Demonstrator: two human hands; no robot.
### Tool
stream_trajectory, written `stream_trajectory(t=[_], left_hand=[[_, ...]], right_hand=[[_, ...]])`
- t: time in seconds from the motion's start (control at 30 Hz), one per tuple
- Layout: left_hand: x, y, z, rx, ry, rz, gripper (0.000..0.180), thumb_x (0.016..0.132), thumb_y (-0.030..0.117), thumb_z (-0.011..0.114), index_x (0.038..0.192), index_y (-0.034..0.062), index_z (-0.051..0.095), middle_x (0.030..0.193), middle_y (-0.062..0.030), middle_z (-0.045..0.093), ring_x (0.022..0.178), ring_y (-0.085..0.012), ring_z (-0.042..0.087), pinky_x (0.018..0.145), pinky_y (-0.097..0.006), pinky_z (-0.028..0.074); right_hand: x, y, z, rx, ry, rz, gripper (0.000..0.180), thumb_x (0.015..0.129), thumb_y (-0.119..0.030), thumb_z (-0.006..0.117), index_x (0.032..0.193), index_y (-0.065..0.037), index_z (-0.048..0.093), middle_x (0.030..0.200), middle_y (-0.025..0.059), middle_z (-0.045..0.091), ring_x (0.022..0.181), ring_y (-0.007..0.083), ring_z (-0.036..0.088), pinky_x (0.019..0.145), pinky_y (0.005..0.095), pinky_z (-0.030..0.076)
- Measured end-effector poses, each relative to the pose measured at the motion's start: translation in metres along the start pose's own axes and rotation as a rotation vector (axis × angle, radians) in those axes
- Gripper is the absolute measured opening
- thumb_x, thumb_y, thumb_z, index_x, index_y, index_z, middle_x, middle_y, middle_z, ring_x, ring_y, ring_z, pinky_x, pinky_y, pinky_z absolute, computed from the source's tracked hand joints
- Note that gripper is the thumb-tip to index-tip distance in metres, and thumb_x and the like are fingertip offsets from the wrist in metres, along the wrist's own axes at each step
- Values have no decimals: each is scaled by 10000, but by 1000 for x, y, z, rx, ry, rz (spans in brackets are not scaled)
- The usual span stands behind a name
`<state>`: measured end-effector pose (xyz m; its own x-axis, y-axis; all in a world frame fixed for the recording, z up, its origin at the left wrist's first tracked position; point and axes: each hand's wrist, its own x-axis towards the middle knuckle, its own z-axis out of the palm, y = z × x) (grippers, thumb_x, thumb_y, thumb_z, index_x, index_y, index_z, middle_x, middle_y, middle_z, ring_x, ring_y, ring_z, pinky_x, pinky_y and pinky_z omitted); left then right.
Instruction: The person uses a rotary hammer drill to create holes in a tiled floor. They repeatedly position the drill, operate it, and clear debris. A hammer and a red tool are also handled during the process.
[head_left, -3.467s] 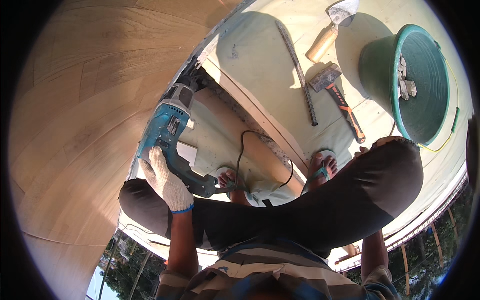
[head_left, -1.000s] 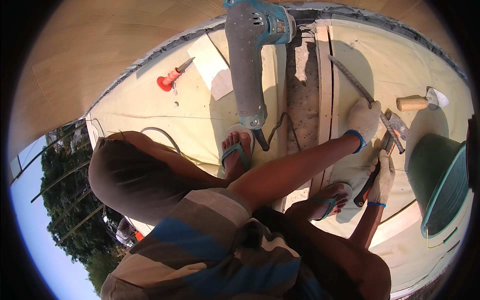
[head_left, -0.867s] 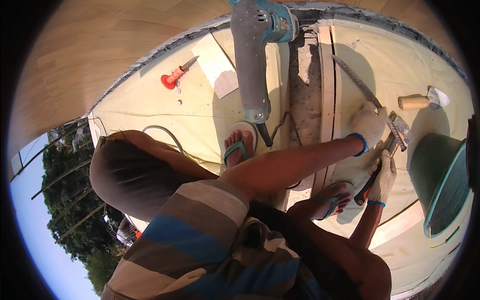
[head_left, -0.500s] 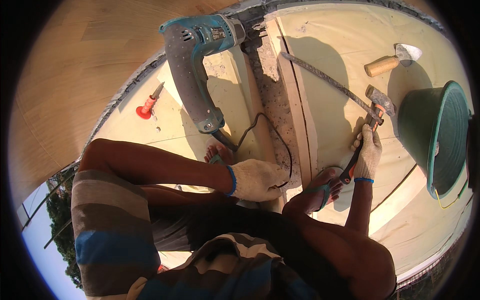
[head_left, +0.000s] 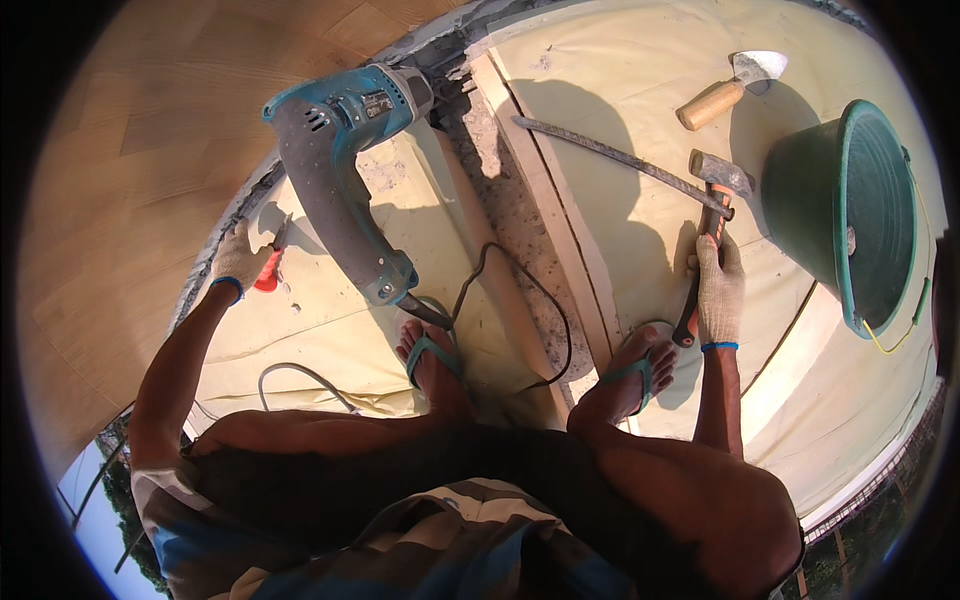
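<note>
My left hand (head_left: 238, 258), in a white knitted glove, is beside a chisel (head_left: 268, 270) with a red grip at the wall's foot. Its fingers look stretched out and apart; whether they touch the grip I cannot tell. My right hand (head_left: 720, 290), gloved too, is closed round the black and orange handle of a hammer (head_left: 722, 175) lying on the yellowish sheet. A long ribbed steel rod (head_left: 625, 162) has its near end across the hammer's handle, just below the head. Between my hands is a teal and dark grey corded drill (head_left: 340, 180), its nose toward the wall.
A green bucket (head_left: 815, 195) lies tilted at the right, holding a small lump. Beyond the hammer lies a wooden-handled trowel (head_left: 712, 105). Planks (head_left: 555, 210) edge a rough strip of concrete between my sandalled feet. The drill's black cable (head_left: 535, 280) loops across it.
My left hand has let go of the black cable and moved left and forward to the red-gripped chisel. My right hand still grips the hammer. The view has shifted slightly.
</note>
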<state>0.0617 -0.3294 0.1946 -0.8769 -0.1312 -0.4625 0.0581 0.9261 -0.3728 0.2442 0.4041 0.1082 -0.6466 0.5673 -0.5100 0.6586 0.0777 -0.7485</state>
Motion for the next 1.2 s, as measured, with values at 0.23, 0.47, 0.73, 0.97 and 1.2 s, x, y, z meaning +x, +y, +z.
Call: stream_trajectory(t=[0.23,0.47,0.73,0.97,1.2], left_hand=[[-2,-14,54,-121,-256,-45,571,875,417,830,1258,32,655,1241,-264,767,1187,-441,736,996,-543,587],[-8,-28,62,-315,-645,-56,631,885,383,781,1408,46,673,1271,-226,792,1184,-339,771,1034,-435,590],[-105,161,-88,-225,-1210,288,492,953,385,700,1227,-17,629,985,-117,737,940,-240,753,868,-413,573],[-191,290,-127,-381,-1018,689,472,984,444,691,1132,9,579,1010,-237,729,981,-439,743,895,-513,562],[-235,416,-112,-1411,-704,317,473,1034,316,693,1349,-5,547,1028,-173,690,914,-281,724,869,-465,573]], right_hand=[[-6,0,7,-164,109,-109,603,1057,-398,739,1493,7,643,1140,100,753,958,155,687,874,335,558],[-3,1,8,-77,10,-67,529,1077,-361,715,1457,3,665,1103,93,758,937,153,697,855,317,560],[8,-30,-36,678,-345,389,357,1112,-267,694,1349,1,699,842,-5,673,686,69,625,611,238,531],[-9,-44,-14,508,-98,266,347,1107,-316,706,1269,-10,729,796,-25,619,668,72,584,618,242,474],[-7,-13,-18,-562,245,-326,421,1043,-401,743,1290,-60,722,1077,172,718,1046,337,722,898,467,590]])
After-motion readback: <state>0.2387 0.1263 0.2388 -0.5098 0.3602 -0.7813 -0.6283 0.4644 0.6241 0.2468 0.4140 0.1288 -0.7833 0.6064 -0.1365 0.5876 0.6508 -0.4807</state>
